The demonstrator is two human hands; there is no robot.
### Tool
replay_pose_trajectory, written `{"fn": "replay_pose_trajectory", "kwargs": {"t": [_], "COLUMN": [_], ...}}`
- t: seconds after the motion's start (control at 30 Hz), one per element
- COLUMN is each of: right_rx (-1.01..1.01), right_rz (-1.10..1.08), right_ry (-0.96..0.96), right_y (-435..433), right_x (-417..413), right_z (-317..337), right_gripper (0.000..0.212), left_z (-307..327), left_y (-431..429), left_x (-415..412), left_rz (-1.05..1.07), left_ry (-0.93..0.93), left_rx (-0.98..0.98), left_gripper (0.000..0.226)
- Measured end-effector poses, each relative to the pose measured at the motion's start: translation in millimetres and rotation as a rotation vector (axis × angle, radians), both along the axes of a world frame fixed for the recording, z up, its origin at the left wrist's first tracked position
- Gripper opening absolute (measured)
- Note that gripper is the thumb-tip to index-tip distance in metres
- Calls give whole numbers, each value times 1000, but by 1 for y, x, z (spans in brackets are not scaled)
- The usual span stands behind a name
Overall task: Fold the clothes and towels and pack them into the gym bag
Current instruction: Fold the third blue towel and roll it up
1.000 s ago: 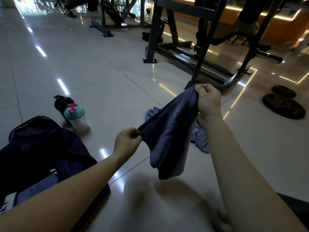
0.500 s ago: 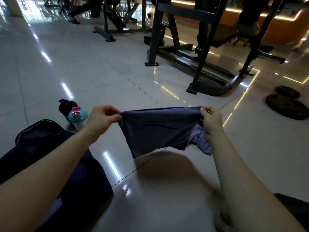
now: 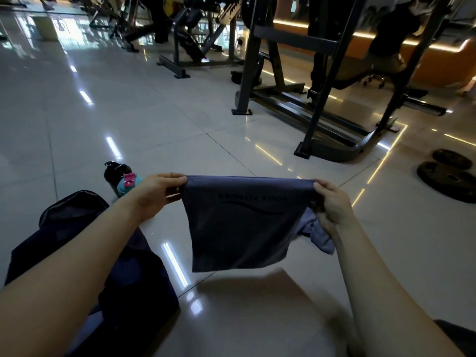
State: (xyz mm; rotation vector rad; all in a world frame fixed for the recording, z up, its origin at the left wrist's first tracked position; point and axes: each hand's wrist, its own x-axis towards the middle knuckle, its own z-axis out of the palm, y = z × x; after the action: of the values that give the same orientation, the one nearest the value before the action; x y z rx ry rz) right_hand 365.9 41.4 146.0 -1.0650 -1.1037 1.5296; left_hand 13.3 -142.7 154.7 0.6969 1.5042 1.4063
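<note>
Left hand [image 3: 157, 191] pinches the top-left corner of the grey-blue towel [image 3: 242, 228]; right hand [image 3: 332, 202] pinches the top-right corner. Towel is stretched taut between them and hangs in the air above the tiled floor [image 3: 180, 124], dark print facing the camera. Crumpled cloth [image 3: 319, 238] of like colour lies on the floor behind it. Dark gym bag [image 3: 134, 292] sits on the floor under the left forearm. Black bottle [image 3: 113, 173] and teal-lidded shaker [image 3: 127, 185] stand just beyond the bag
</note>
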Motion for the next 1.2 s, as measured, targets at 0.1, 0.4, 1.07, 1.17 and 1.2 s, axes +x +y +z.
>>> {"fn": "replay_pose_trajectory", "kwargs": {"t": [0.1, 0.4, 1.07, 1.17, 1.2], "right_rx": [-6, 231, -65, -78, -78], "right_rz": [-22, -42, 413, 271, 227], "right_ry": [161, -241, -93, -175, -169], "right_y": [-2, -11, 3, 15, 19], "right_x": [2, -2, 32, 11, 3], "right_z": [5, 19, 17, 2, -2], "right_gripper": [19, 22, 15, 12, 14], "left_z": [-2, 11, 4, -5, -6], "left_y": [-2, -3, 14, 30, 34], "left_x": [-1, -8, -15, -10, -10], "left_rz": [-33, -106, -32, 48, 75], "left_ry": [160, 483, 86, 148, 172], "left_rx": [-104, -307, -144, -146, -129], "left_gripper": [7, 10, 12, 6, 6]}}
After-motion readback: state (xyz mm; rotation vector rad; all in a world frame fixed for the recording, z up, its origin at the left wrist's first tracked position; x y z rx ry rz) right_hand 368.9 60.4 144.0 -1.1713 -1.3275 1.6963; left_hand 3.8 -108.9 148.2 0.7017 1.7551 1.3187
